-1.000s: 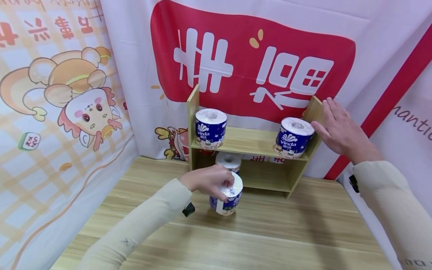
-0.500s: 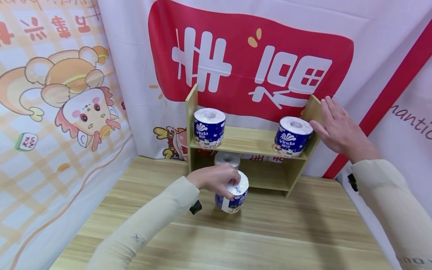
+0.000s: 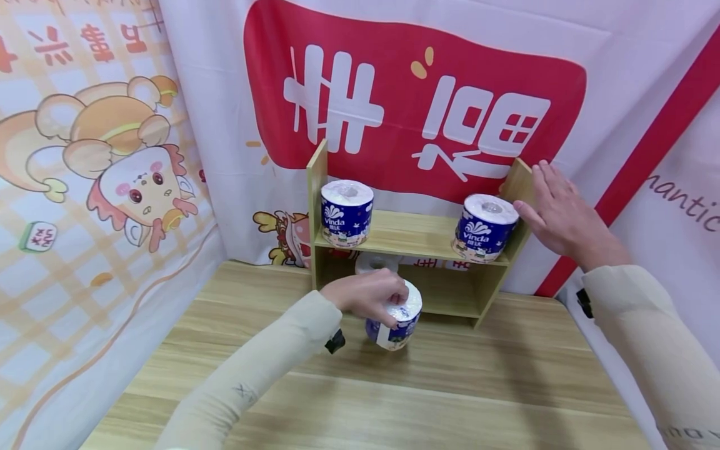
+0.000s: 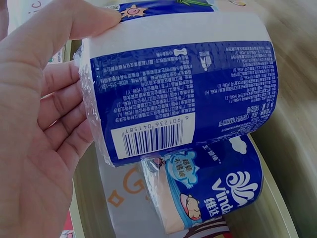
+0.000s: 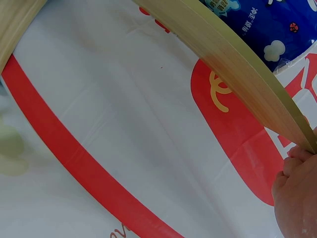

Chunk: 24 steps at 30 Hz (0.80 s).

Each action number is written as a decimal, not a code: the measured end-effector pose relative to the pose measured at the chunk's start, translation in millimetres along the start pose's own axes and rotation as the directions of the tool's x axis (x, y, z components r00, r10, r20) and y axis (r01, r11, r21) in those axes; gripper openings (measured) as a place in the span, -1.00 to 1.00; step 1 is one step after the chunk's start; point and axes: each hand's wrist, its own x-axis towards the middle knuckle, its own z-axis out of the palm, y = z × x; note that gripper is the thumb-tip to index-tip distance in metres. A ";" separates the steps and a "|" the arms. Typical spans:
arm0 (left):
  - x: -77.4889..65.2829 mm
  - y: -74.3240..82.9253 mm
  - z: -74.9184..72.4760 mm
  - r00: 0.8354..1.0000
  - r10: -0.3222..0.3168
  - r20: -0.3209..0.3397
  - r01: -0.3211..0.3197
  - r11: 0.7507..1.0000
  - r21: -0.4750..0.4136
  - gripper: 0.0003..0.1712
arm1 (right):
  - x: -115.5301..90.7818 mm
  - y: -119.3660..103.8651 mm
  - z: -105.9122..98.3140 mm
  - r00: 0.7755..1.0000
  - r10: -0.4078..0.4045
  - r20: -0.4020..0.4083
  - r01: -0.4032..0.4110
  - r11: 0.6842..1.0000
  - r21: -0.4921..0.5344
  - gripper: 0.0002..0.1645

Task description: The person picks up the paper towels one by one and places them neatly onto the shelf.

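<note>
In the head view my left hand (image 3: 368, 295) grips a blue-and-white toilet paper roll (image 3: 396, 334) by its top, in front of the small wooden shelf (image 3: 427, 234). The left wrist view shows the barcode side of this roll (image 4: 183, 94), my thumb at its edge and my fingers at its end. Behind it, partly hidden, another roll (image 3: 375, 262) stands in the lower compartment. My right hand (image 3: 570, 219) rests on the shelf's right side panel (image 3: 514, 184), fingers straight. In the right wrist view its fingertips (image 5: 295, 157) touch that panel's end.
On the upper board, one roll (image 3: 347, 214) stands at the left and another roll (image 3: 485, 228) at the right. The shelf stands on a wooden table (image 3: 450, 387) against a printed cloth backdrop (image 3: 225, 125). A patterned cloth (image 3: 129, 262) borders the left side.
My left hand has moved right with the held roll, and slightly towards the shelf. My right hand stays on the side panel. The view has shifted slightly.
</note>
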 end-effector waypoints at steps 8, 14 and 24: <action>11.3 -0.9 -1.3 0.999 0.042 -0.019 -0.042 0.999 0.018 -0.69 | 0.5 -0.7 1.1 1.000 0.004 -0.003 -0.004 1.000 0.001 0.06; 18.0 -0.6 -2.8 1.000 0.017 -0.009 -0.017 1.000 0.001 -0.69 | 0.7 -0.7 1.5 1.000 0.005 -0.005 -0.005 1.000 -0.001 0.06; 27.3 -6.2 -1.3 0.999 0.008 -0.033 -0.007 1.000 0.024 -0.68 | 0.4 -1.3 1.1 1.000 0.002 -0.006 -0.002 1.000 -0.007 0.05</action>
